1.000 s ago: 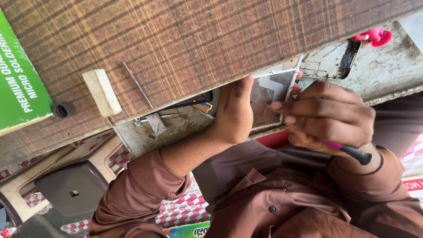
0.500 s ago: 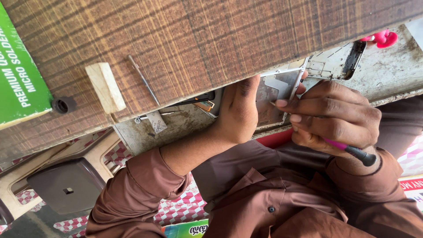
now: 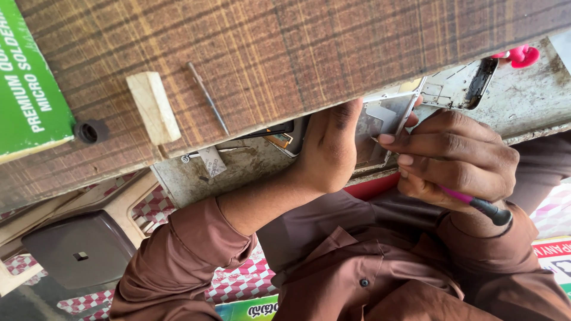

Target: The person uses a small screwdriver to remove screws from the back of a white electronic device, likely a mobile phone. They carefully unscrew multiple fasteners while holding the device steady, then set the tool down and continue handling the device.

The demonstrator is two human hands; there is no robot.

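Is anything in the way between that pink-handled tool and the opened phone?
Nothing visible. The right hand holds the tool with its tip at the phone; the left hand steadies the phone from the side, not across the tip's path.

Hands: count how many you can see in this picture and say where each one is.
2. The left hand presses on the opened phone at the wooden shelf's edge. The right hand, beside it, grips a pink-handled screwdriver against the phone. No others show.

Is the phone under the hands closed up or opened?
Opened. The phone shows bare metal inner plates with no cover. The left hand steadies it; the right hand holds a pink-handled tool to it.
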